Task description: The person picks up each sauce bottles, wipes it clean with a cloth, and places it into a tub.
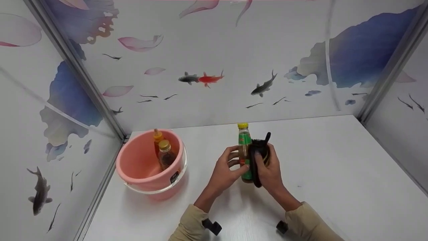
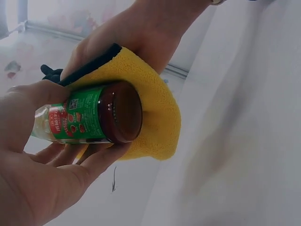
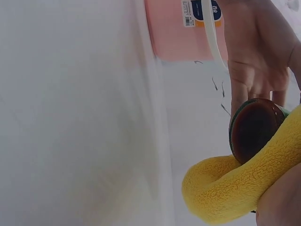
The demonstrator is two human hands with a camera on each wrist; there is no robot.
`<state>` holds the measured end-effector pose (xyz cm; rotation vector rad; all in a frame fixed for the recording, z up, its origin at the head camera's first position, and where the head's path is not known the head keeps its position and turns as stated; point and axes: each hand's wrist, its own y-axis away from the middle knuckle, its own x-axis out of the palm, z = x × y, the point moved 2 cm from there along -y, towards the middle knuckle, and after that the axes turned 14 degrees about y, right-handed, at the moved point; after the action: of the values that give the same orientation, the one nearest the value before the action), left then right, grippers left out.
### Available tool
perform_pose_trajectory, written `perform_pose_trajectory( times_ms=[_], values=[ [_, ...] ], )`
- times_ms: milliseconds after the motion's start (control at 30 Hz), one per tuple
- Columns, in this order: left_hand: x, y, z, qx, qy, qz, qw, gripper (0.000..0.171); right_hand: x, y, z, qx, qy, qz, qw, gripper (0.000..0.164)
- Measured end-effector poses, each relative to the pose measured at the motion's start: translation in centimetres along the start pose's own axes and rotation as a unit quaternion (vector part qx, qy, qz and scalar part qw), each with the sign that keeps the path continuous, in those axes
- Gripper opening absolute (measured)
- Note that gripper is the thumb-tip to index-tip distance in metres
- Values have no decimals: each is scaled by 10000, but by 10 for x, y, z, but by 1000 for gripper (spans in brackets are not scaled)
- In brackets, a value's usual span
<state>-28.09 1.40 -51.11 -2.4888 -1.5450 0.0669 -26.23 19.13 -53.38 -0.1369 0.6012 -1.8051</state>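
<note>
A glass bottle [image 1: 245, 138] with a yellow cap and green label stands nearly upright between both hands, raised above the table. My left hand [image 1: 224, 172] grips it from the left side, thumb in front and fingers behind. My right hand [image 1: 271, 170] holds a folded cloth [image 1: 255, 167] against the bottle's right side. This cloth has a dark face and edge, and its fluffy yellow side [image 2: 157, 108] wraps against the glass in the left wrist view. The bottle's dark round base [image 3: 255, 132] shows in the right wrist view, with the yellow cloth [image 3: 240, 188] curled beneath it.
On the left of the white table [image 1: 334, 167] stands a pink bucket [image 1: 133, 170] with a white handle. Inside it are a bottle with a gold cap [image 1: 165, 145] and an orange squeeze bottle [image 1: 157, 136]. Printed wall panels [image 1: 214, 107] enclose the table.
</note>
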Motion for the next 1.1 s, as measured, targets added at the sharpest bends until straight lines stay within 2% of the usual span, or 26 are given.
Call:
perform_pose_trajectory(
  times_ms=[200, 400, 733, 933, 1100],
  values=[
    [7, 1, 6, -30, -141, 134, 9998, 64, -2, -2, -1, 130, 28, -36, 9999, 42],
    [8, 2, 10, -172, -221, 208, 9994, 62, -6, -5, 1, 35, -30, -71, 10000, 42],
    [4, 0, 8, -379, -160, 891, 9952, 65, -13, -10, 5, -54, -22, -181, 9998, 42],
    [5, -1, 7, -223, -75, 733, 9970, 65, -13, -9, 4, 0, 12, -138, 9999, 41],
    [4, 1, 8, -339, 275, 370, 9984, 68, -10, -7, 4, -24, 5, -40, 10000, 41]
  ],
)
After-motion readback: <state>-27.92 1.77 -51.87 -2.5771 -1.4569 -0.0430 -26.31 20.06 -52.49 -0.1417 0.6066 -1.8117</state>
